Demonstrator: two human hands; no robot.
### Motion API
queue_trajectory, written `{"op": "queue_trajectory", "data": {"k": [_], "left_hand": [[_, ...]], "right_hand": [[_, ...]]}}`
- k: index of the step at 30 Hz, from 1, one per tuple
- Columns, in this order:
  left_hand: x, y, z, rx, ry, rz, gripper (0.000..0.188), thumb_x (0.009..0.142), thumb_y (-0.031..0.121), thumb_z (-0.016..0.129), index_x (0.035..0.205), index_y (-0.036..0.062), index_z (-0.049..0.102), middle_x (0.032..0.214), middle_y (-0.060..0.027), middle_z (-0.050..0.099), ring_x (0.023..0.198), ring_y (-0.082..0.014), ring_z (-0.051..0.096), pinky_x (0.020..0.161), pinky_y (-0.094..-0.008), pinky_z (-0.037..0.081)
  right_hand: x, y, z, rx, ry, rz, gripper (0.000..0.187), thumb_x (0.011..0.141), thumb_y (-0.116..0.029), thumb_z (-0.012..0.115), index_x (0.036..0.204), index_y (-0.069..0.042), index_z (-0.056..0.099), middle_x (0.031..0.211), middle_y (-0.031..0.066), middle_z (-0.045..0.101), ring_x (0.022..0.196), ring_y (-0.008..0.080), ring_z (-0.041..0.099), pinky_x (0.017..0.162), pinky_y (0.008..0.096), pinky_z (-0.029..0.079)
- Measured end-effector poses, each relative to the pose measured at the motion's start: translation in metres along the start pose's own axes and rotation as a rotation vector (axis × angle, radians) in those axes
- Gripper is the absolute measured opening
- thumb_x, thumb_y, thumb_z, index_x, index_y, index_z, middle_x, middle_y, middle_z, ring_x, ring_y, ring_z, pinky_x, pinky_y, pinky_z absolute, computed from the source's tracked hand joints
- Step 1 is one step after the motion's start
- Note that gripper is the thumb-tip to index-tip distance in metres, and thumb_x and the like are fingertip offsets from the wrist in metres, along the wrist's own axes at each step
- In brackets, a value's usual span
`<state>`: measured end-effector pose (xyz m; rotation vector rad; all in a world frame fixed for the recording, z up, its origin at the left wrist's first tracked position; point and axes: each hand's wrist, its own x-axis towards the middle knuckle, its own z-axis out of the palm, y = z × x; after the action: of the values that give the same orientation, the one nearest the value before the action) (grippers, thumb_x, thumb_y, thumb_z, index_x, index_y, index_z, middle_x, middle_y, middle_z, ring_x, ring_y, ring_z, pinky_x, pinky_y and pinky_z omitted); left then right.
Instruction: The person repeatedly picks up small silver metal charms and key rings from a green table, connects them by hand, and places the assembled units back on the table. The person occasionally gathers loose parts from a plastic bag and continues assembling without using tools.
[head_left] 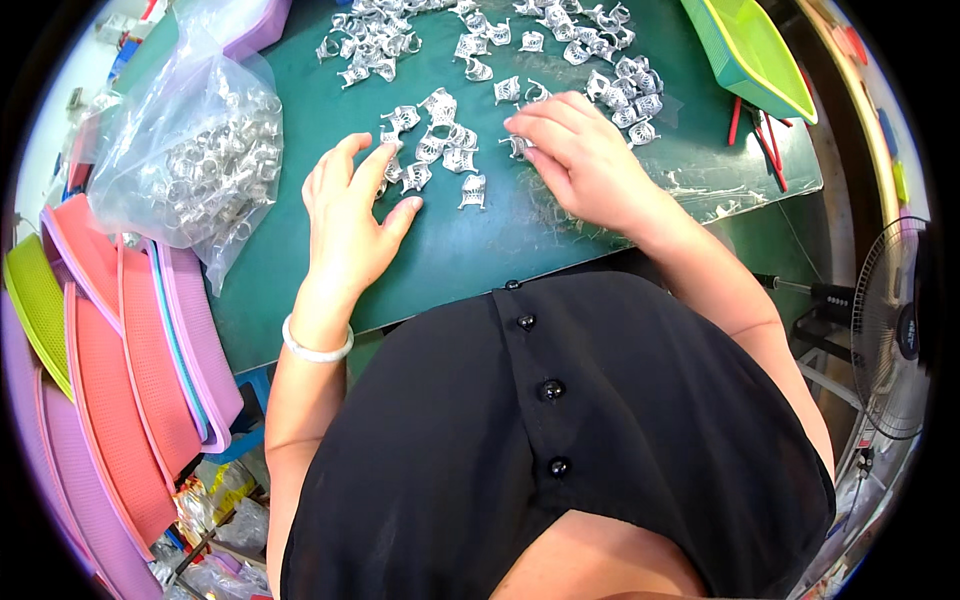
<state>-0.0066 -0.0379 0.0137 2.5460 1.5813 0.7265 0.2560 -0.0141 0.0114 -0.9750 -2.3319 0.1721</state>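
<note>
Small silver openwork metal pieces with curved, ring-like bodies lie on the green table (460,245). My left hand (345,215) is over the left edge of a loose cluster of pieces (432,145), its thumb spread from the fingers. Its fingertips partly cover the pieces beside them. A single piece (473,191) sits just to the right of that thumb. My right hand (590,165) is bent with its thumb and index fingertips closed around one piece (516,147), which the fingers partly hide.
More pieces are heaped along the far side (370,40) and right of centre (628,92). A clear plastic bag of pieces (225,165) rests at the left, near stacked pink and purple baskets (120,380). A green basket (755,60), red sticks (770,150) and a fan (893,330) are to the right.
</note>
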Motion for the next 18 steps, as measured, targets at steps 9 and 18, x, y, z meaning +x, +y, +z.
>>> {"op": "queue_trajectory", "data": {"k": [9,18], "left_hand": [[-0.024,0.024,0.014,-0.280,-0.033,-0.066,0.027,0.074,0.010,0.069,0.099,0.0020,0.064,0.087,-0.0093,0.059,0.082,-0.0268,0.058,0.073,-0.0358,0.046],[-0.020,0.029,0.016,-0.309,-0.178,-0.119,0.030,0.076,0.017,0.068,0.102,0.0016,0.063,0.084,-0.0091,0.056,0.081,-0.0269,0.057,0.071,-0.0368,0.047]], "right_hand": [[-0.002,-0.031,0.013,0.372,-0.171,0.264,0.038,0.083,-0.009,0.061,0.118,-0.001,0.051,0.108,0.0166,0.058,0.090,0.0324,0.060,0.075,0.0384,0.050],[0.007,-0.028,0.029,0.230,-0.151,0.187,0.052,0.079,-0.020,0.070,0.123,-0.004,0.049,0.117,0.0130,0.054,0.075,0.0239,0.060,0.066,0.0332,0.051]]}}
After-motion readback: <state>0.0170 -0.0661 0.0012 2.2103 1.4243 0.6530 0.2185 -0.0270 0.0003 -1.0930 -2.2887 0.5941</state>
